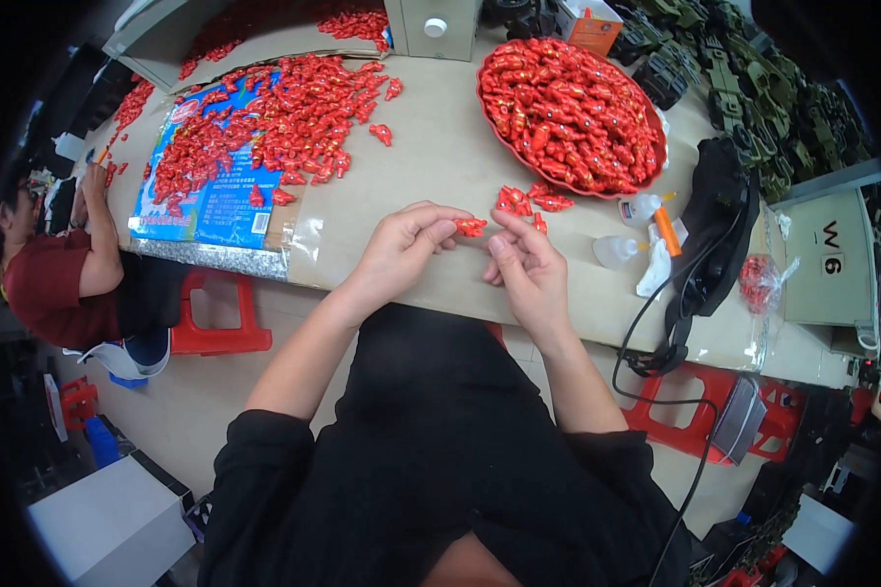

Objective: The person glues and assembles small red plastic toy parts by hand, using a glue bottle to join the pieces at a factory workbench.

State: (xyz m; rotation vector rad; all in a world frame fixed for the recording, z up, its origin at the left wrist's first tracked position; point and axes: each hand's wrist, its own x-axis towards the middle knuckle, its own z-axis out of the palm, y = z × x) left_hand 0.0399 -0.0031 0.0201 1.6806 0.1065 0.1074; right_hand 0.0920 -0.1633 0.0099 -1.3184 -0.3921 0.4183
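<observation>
Between the thumb and forefinger of my left hand (401,245) is a small glossy red figurine (470,227) with gold marks. My right hand (531,272) is just to its right, forefinger and thumb apart and the other fingers curled; I see nothing in it. Beyond the right fingertips lie a few similar red figurines (514,202) on the table (431,127). A scalloped red tray (489,117) heaped with them stands at the far right. More red figurines (308,112) are spread at the left over a flattened blue carton (235,201).
Right of my hands are two small glue bottles (617,251), an orange tube (668,233), a crumpled tissue (654,272) and a black strap bag (719,225) with a cable. Dark green parts (754,98) pile up behind. A co-worker (64,279) sits far left.
</observation>
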